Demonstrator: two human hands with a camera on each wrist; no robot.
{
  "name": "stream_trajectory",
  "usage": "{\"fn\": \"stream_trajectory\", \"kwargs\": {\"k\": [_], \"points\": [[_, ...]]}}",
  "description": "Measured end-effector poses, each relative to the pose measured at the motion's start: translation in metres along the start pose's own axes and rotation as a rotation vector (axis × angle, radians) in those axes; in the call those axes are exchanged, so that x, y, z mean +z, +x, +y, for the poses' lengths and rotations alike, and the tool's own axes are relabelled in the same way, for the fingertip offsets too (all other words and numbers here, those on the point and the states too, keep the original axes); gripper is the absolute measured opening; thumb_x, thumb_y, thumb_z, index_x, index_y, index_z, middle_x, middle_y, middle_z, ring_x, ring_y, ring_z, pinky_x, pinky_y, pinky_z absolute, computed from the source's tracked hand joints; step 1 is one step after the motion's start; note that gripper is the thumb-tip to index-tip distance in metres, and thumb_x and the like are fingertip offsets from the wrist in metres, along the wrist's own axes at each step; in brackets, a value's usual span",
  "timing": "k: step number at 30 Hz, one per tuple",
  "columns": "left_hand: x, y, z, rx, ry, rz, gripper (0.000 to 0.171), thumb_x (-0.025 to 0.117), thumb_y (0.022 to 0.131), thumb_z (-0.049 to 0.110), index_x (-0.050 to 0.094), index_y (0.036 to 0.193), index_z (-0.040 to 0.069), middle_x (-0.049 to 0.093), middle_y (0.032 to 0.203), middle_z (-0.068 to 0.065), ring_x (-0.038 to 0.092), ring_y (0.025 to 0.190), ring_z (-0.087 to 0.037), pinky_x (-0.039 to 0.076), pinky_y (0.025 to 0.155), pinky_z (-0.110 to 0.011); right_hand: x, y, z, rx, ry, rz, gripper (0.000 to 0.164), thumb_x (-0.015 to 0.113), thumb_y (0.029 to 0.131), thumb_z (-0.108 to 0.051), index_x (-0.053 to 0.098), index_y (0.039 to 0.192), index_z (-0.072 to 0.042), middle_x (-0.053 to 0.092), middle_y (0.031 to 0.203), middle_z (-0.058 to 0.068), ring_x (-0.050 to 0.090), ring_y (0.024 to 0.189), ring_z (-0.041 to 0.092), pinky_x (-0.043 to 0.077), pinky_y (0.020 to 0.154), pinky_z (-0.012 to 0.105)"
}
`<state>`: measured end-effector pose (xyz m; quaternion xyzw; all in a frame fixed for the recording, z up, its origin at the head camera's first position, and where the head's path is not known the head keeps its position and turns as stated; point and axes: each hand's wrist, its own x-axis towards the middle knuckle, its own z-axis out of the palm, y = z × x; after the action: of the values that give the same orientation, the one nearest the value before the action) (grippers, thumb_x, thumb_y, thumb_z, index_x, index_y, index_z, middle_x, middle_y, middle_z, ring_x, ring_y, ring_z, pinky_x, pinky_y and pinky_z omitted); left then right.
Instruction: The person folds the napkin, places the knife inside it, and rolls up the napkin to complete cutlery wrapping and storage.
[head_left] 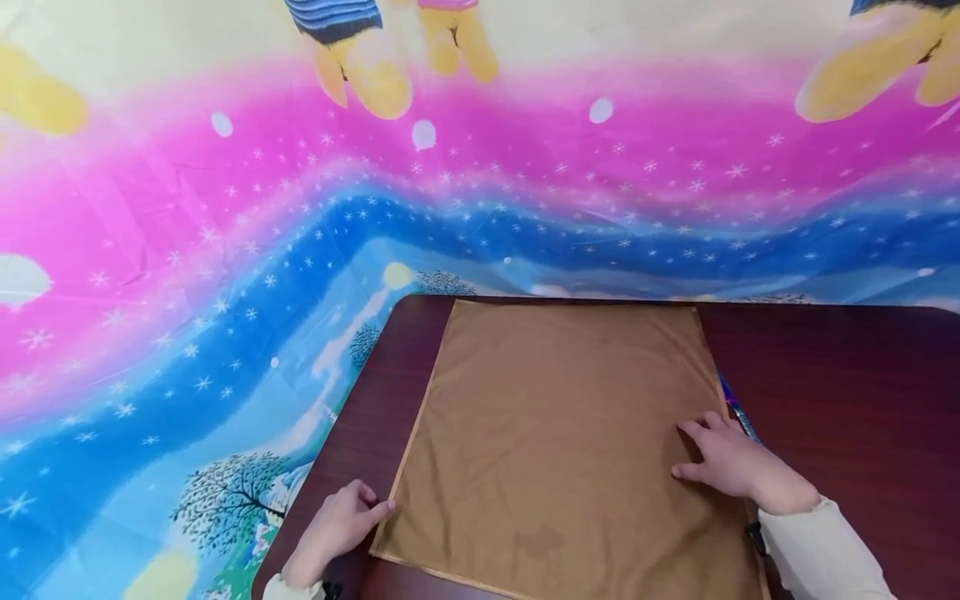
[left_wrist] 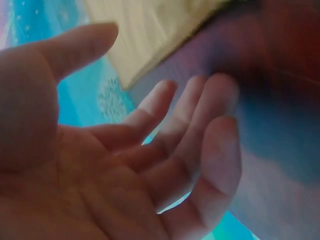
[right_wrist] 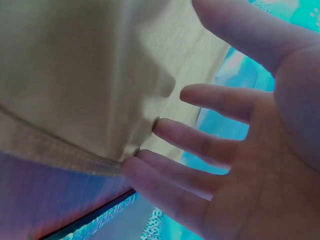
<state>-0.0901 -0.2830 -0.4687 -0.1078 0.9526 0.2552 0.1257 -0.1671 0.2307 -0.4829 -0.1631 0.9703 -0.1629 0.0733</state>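
Observation:
A brown cloth [head_left: 570,400] with a stitched lighter border lies spread over the dark table, with soft wrinkles and a darker patch towards its front. By its left edge, close to the front left corner, is my left hand [head_left: 340,521]; its thumb tip meets the border in the head view. The left wrist view shows that palm [left_wrist: 100,185] holding nothing, fingers loosely bent. Over the cloth's right side is my right hand [head_left: 735,462], fingers apart. In the right wrist view, fingertips of the right hand [right_wrist: 240,165] touch the cloth near its hem.
A narrow shiny blue-purple item [head_left: 738,408] lies beside the cloth's right edge, partly hidden by the right hand. The reddish-brown table [head_left: 847,400] extends to the right. Behind and to the left hangs a colourful printed curtain [head_left: 247,275], close against the table's edge.

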Motion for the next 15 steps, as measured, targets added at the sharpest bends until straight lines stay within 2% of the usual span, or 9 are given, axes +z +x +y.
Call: {"fn": "stream_trajectory", "kwargs": {"k": [3,8,10,15], "points": [[0.002,-0.008,-0.006,-0.034,0.007,-0.015,0.035,0.072,0.083,0.039,0.057,0.083,0.008,0.06,0.07,-0.001,0.054,0.062,-0.012,0.044,0.058,-0.029,-0.002,0.01,-0.001,-0.018,-0.007,0.045,0.071,0.076,0.079,-0.038,0.054,0.129,0.006,0.045,0.123,0.033,0.043,0.109,0.053,0.043,0.085,0.06],[0.006,-0.016,-0.013,-0.035,-0.008,-0.03,0.034,0.073,0.082,0.039,0.058,0.078,0.009,0.059,0.066,0.001,0.053,0.059,-0.012,0.042,0.057,-0.028,-0.004,0.037,-0.006,-0.062,0.006,0.104,0.073,0.07,0.085,-0.039,0.045,0.14,0.003,0.028,0.146,0.034,0.026,0.128,0.059,0.028,0.099,0.071],[0.008,-0.018,-0.016,-0.028,-0.021,-0.036,0.034,0.074,0.082,0.039,0.058,0.077,0.009,0.059,0.065,0.001,0.052,0.059,-0.012,0.042,0.057,-0.028,-0.004,0.047,-0.006,-0.059,0.013,0.096,0.076,0.068,0.087,-0.041,0.041,0.144,0.002,0.021,0.15,0.034,0.02,0.132,0.06,0.022,0.101,0.074],[0.012,-0.022,-0.018,-0.038,-0.059,-0.06,0.036,0.073,0.082,0.042,0.06,0.076,0.009,0.059,0.066,0.001,0.052,0.061,-0.012,0.042,0.058,-0.028,-0.002,0.066,-0.005,-0.026,0.034,0.033,0.081,0.067,0.087,-0.043,0.035,0.147,0.002,0.015,0.152,0.035,0.014,0.134,0.062,0.023,0.1,0.075]]}}
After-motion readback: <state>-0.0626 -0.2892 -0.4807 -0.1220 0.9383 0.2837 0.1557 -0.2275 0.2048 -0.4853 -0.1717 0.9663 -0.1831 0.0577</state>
